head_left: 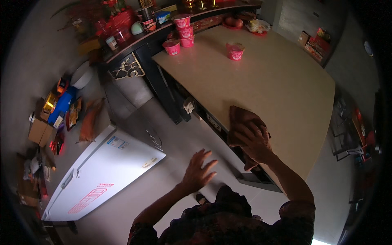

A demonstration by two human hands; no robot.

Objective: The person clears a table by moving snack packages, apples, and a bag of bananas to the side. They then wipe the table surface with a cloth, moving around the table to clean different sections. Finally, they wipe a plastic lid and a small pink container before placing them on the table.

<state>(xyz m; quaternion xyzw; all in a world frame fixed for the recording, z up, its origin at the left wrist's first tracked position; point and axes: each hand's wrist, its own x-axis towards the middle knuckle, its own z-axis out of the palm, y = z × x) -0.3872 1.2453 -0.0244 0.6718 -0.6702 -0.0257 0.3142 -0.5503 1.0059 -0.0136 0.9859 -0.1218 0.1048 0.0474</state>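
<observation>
A brown cloth (240,115) lies bunched over the near left edge of the beige tabletop (286,94), and part of it hangs down past that edge. My right hand (255,143) is on top of the cloth, its fingers bent over the folds and pressing it to the table. The underside of that hand is hidden. Off the table, above the floor, my left hand (199,170) hangs in the air with its fingers apart and nothing in them.
One pink cup (235,52) stands on the tabletop; several more pink cups (185,32) are stacked at its far left corner. Red plates (258,32) with food sit at the far edge. A white chest freezer (106,175) stands to the left, with boxes (41,132) beyond it.
</observation>
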